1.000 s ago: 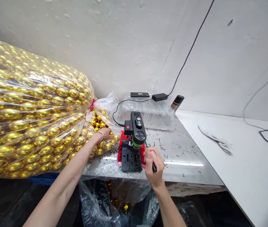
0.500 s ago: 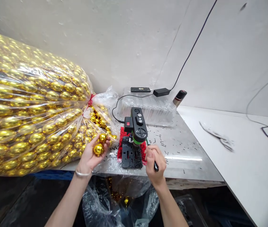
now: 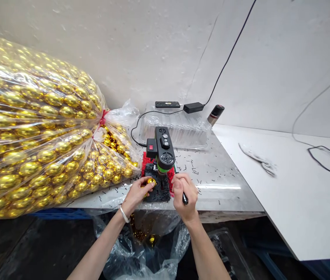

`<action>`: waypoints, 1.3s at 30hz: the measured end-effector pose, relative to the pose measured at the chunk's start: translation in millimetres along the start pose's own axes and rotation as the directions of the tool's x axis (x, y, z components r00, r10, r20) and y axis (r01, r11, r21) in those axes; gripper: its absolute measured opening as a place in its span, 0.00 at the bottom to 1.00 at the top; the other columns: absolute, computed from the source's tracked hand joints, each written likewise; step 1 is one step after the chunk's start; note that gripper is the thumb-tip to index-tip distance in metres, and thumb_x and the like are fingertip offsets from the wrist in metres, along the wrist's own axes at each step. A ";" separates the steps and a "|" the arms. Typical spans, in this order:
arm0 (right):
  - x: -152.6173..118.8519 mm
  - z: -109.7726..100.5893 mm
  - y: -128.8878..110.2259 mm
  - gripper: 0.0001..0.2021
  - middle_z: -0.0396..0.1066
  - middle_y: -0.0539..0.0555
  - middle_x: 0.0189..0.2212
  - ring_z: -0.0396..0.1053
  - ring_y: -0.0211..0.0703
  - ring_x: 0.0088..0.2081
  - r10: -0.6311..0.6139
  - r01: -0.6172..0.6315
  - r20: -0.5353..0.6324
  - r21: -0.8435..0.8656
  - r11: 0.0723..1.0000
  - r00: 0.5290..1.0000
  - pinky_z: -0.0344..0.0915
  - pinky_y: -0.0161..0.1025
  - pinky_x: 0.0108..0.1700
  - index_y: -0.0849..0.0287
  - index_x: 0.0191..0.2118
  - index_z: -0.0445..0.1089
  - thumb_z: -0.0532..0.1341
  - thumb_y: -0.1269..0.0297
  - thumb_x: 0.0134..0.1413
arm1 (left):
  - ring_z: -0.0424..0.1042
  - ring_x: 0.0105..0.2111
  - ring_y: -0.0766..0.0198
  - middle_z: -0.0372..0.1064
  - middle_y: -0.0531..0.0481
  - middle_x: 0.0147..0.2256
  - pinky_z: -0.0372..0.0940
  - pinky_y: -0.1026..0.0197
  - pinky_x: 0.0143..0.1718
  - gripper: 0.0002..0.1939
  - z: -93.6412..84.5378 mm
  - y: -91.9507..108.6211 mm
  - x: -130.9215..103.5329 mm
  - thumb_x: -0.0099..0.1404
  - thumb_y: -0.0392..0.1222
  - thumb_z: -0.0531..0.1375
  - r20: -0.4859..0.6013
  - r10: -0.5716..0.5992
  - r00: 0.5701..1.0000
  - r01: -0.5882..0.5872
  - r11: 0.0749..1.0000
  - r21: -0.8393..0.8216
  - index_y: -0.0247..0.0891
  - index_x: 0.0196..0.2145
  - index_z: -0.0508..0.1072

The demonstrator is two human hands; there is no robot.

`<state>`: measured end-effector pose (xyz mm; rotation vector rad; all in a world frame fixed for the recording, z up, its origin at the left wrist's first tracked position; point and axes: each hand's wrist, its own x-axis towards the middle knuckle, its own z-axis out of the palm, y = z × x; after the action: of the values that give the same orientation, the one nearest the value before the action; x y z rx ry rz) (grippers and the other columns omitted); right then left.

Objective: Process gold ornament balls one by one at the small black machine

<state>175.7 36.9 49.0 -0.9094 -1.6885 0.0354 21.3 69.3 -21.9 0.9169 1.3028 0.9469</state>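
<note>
My left hand [image 3: 139,191] pinches a shiny gold ball [image 3: 151,181] over the black base plate [image 3: 160,189] of a small press; part of another gold ball shows under its fingers. The black press head [image 3: 165,151], with a green ring at its lower end, stands just behind and above that ball. Wrapped round the black-tipped lever [image 3: 185,198] at the press's right side is my right hand [image 3: 184,194]. Under the press lies a red mat [image 3: 171,179] strewn with black bits.
A big clear bag of gold balls [image 3: 36,136] fills the left. Behind the press are a clear plastic tray [image 3: 176,132], a power adapter [image 3: 193,107] and a dark-capped bottle [image 3: 215,114]. An open plastic bag [image 3: 141,252] hangs below the table edge.
My left hand has moved right with the gold balls, from beside the big bag to over the base plate, and has turned over. My right hand still grips the lever. The view has shifted slightly.
</note>
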 end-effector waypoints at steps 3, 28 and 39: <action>-1.1 -0.3 0.2 0.13 0.62 0.51 0.24 0.63 0.38 0.30 0.003 -0.003 0.003 0.003 1.000 1.000 0.59 0.36 0.30 0.58 0.25 0.59 0.49 0.77 0.59 | 0.74 0.38 0.58 0.76 0.43 0.42 0.68 0.59 0.38 0.20 2.5 -0.9 7.4 0.58 0.43 0.62 0.038 0.152 0.988 -0.156 0.930 0.332 0.33 0.48 0.73; -41.8 20.2 27.0 0.12 0.63 0.51 0.26 0.64 0.39 0.30 -0.056 0.057 -0.051 0.022 0.998 0.997 0.64 0.40 0.34 0.56 0.28 0.59 0.46 0.71 0.62 | 0.72 0.44 0.53 0.69 0.41 0.47 0.65 0.59 0.41 0.17 16.4 3.1 8.2 0.65 0.48 0.57 0.253 0.309 0.917 -0.361 0.367 0.857 0.37 0.48 0.71; -55.1 31.5 45.2 0.13 0.63 0.50 0.26 0.65 0.38 0.29 -0.183 0.179 -0.057 -0.064 0.982 0.981 0.66 0.43 0.38 0.56 0.27 0.58 0.45 0.69 0.63 | 0.73 0.42 0.55 0.70 0.42 0.46 0.65 0.60 0.40 0.17 17.4 2.4 7.2 0.66 0.48 0.55 0.235 0.310 0.921 -0.345 0.374 0.861 0.37 0.49 0.71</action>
<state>176.0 50.1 -27.8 -0.7882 -1.7145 -0.1648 38.8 76.6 -21.3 2.1026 1.6355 0.4325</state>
